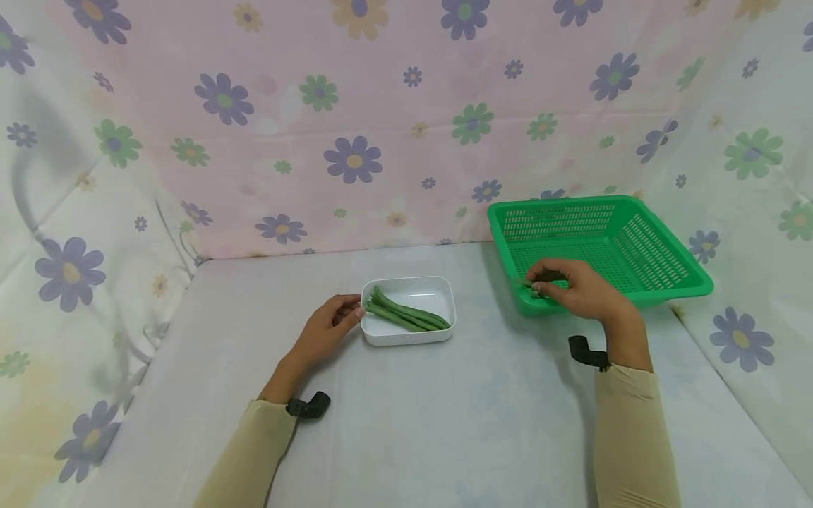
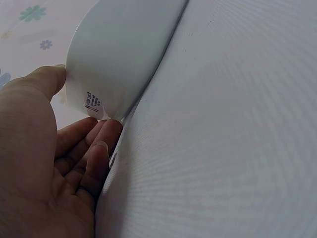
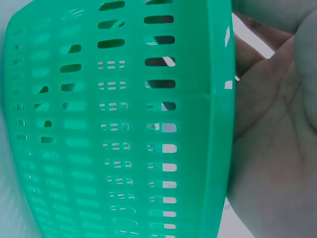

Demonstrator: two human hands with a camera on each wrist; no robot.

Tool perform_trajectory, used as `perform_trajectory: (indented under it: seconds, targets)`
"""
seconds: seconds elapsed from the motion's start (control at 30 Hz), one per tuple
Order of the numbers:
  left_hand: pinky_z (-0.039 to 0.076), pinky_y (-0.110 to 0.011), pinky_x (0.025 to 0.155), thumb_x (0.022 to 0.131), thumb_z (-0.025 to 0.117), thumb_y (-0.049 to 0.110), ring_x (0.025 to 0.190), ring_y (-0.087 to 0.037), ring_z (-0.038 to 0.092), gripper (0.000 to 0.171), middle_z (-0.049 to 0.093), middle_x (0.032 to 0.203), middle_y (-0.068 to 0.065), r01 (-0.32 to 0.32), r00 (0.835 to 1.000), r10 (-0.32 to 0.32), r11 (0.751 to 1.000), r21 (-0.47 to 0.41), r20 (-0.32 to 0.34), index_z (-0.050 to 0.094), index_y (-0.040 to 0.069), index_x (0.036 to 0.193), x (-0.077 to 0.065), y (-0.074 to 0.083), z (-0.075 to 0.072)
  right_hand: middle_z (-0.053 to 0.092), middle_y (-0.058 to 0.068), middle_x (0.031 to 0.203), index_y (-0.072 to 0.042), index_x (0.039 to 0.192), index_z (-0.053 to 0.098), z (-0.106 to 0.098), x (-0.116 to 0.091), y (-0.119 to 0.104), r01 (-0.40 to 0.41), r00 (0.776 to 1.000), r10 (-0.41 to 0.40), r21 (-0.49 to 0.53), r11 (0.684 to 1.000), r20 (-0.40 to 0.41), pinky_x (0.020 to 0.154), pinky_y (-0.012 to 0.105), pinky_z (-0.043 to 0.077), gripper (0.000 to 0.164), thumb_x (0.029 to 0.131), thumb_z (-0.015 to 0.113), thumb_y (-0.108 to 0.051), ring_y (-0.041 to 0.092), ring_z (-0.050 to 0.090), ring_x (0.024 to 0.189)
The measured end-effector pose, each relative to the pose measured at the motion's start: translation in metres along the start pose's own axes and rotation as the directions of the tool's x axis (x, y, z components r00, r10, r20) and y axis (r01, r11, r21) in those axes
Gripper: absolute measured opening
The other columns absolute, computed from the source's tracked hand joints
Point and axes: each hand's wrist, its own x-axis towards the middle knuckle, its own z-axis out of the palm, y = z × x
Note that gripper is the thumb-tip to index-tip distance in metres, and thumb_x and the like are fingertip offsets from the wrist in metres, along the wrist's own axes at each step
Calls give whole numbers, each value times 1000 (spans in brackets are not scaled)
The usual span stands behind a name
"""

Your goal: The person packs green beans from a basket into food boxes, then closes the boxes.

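Note:
A white rectangular dish (image 1: 409, 339) stands on the table, with several green beans (image 1: 406, 313) lying lengthwise in it. My left hand (image 1: 324, 329) holds the dish's left end, its thumb at the rim and its curled fingers low against the wall, near small printed lettering (image 2: 92, 100) in the left wrist view. Over the front left part of a green plastic basket (image 1: 667, 289), my right hand (image 1: 581, 288) pinches a few green bean pieces (image 1: 526, 282), mostly covered by the fingers. The basket wall (image 3: 193, 124) hides those fingertips in the right wrist view.
White cloth covers the table (image 1: 406, 423). Behind it hangs a pink flowered curtain (image 1: 394, 106), close to the basket's back rim. White flowered sheets stand at both sides, with cables (image 1: 136, 349) showing by the left one.

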Motion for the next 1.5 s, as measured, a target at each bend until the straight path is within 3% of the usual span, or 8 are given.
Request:
perform_trajectory:
  seconds: [0.17,0.43,0.7,0.93,1.27,1.37,1.5]
  targets:
    - [51,-36,92,109,62,38,107,-20,61,48,68,123,-7,-5,1000,5,1000,-1,-1,59,10,148,0,0,0,73,3,114,-9,116,74,1,2,-2,16,999,-16,-5,1000,-48,91,23,50,14,104,68,-4,8,65,107]
    - [50,-35,92,109,62,37,108,-20,61,48,68,123,-7,-5,1000,5,1000,-5,-2,59,10,148,0,1,0,74,9,117,-7,119,74,3,3,-10,62,984,-64,-17,998,-165,89,19,50,18,103,68,-1,21,68,107]
    - [50,-36,93,109,62,38,108,-21,61,48,68,123,-7,0,1000,0,1000,-5,0,59,11,148,-1,2,0,74,6,112,-8,116,75,6,7,-15,130,953,-139,-51,990,-269,91,18,48,21,99,71,4,12,66,103]
    - [50,-36,93,109,62,39,108,-20,61,48,68,124,-6,-2,1000,2,1000,-7,0,59,11,148,0,0,0,74,6,106,-6,112,75,8,14,-21,272,884,-288,-97,957,-367,89,17,49,29,92,74,14,5,66,99]
    - [50,-38,94,109,62,39,109,-20,61,48,67,124,-6,-3,1000,3,1000,-14,2,59,11,149,1,0,0,73,16,97,5,105,75,12,25,-40,402,762,-425,-159,902,-488,82,18,49,36,78,77,28,18,65,88]
    - [50,-39,94,109,62,39,108,-20,61,48,67,124,-6,3,1000,-3,1000,-10,1,59,12,148,0,1,0,74,17,98,6,105,75,12,27,-48,416,741,-438,-164,895,-509,83,19,51,34,78,78,27,17,65,88]
    - [50,-38,94,109,62,39,108,-20,60,49,67,124,-6,2,1000,-2,1000,-2,-1,59,12,149,0,-1,0,74,15,101,4,108,76,12,27,-58,423,732,-440,-160,892,-520,84,20,52,30,83,79,21,13,65,92]
